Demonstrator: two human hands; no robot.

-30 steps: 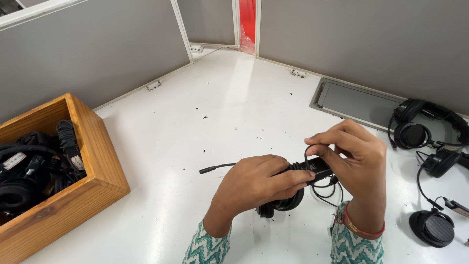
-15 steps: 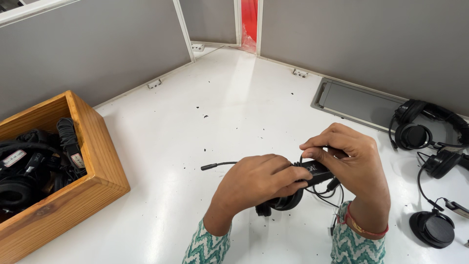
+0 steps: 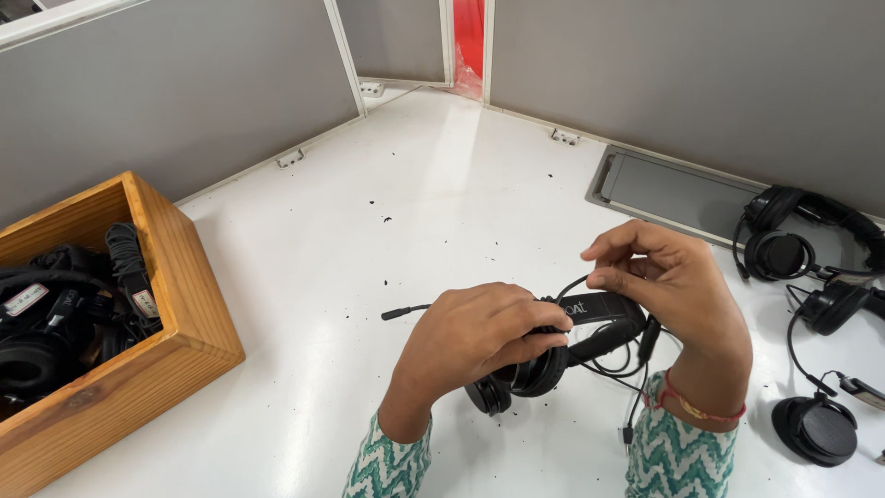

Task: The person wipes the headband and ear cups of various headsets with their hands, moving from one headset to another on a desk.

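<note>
My left hand [image 3: 479, 337] grips a black headset [image 3: 590, 323] around its folded ear cups, a little above the white desk [image 3: 369, 249]. The headset's thin microphone boom [image 3: 406, 312] sticks out to the left of that hand. My right hand [image 3: 668, 281] is beside the headband, its thumb and fingers pinched on the headset's thin black cable [image 3: 573, 286]. Loops of that cable hang below the headband, with a small plug [image 3: 628, 433] dangling near my right sleeve.
A wooden box [image 3: 175, 304] at the left holds several black headsets with tangled cables. More black headsets [image 3: 784, 244] and a loose ear cup [image 3: 816, 429] lie at the right edge. A grey cable hatch [image 3: 673, 189] sits by the grey partition walls.
The headset has tilted so its headband now points right and shows more fully. My right hand has lifted slightly and drawn the cable up in a loop.
</note>
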